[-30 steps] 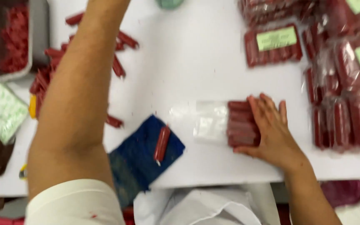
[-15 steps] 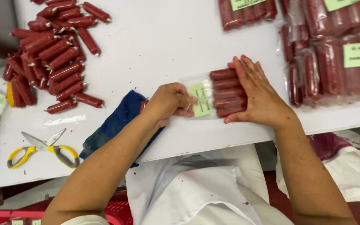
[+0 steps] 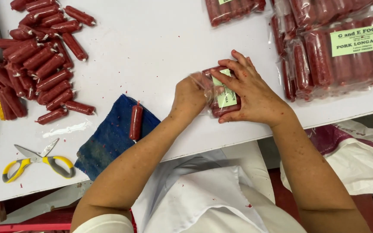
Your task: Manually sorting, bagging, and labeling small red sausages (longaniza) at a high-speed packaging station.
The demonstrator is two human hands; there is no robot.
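1. The pack (image 3: 222, 92) of red sausages lies on the white table (image 3: 160, 51), pinched between my hands: left hand (image 3: 191, 97) closed on its clear end, right hand (image 3: 249, 92) pressed over the sausages and green label (image 3: 226, 92).
2. My hands hide most of the pack; its far edge is unclear.
3. Since half a second ago the clear end has folded over the sausages, and a loose sausage (image 3: 135, 122) now shows on the blue cloth (image 3: 109, 138).

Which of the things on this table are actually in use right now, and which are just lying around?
In use:
left hand
right hand
clear bag of red sausages with a green label, held between both hands

Lying about:
loose sausage pile
single sausage on blue cloth
yellow-handled scissors
finished labelled packs
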